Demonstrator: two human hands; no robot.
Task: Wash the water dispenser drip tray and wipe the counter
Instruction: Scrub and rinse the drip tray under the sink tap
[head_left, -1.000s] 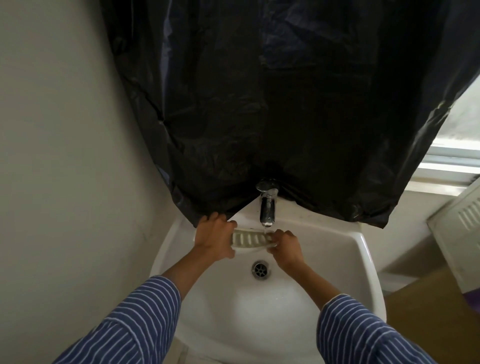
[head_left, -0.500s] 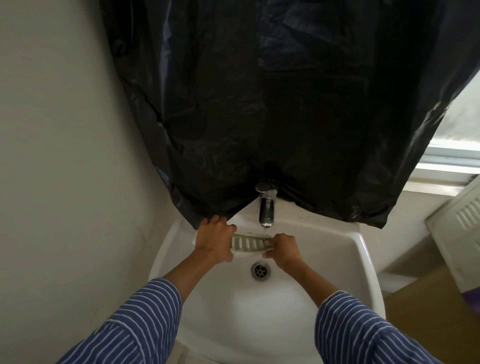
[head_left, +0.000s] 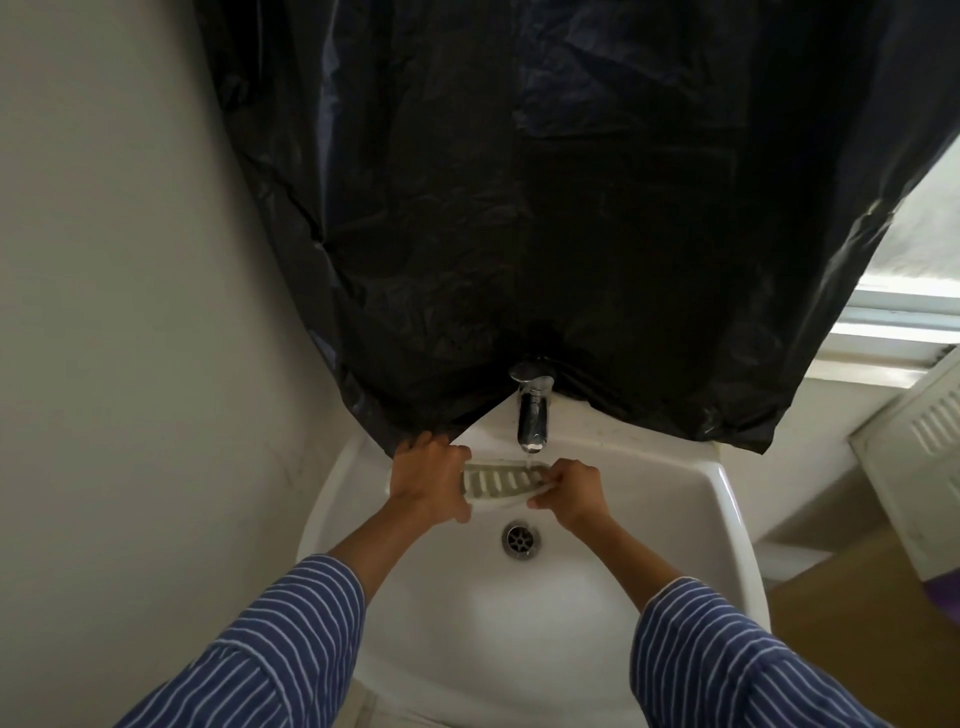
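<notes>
Since the frame a second ago, the right hand (head_left: 569, 491) has slid a little outward along the drip tray (head_left: 501, 486), baring more of its slots. Both hands pinch the tray: left hand (head_left: 428, 480) curled round the left end, right fingers (head_left: 545, 500) pinching the right end. The white slotted tray is held level over the washbasin (head_left: 691, 499), under the chrome tap (head_left: 532, 415), whose thin stream lands near its right end.
</notes>
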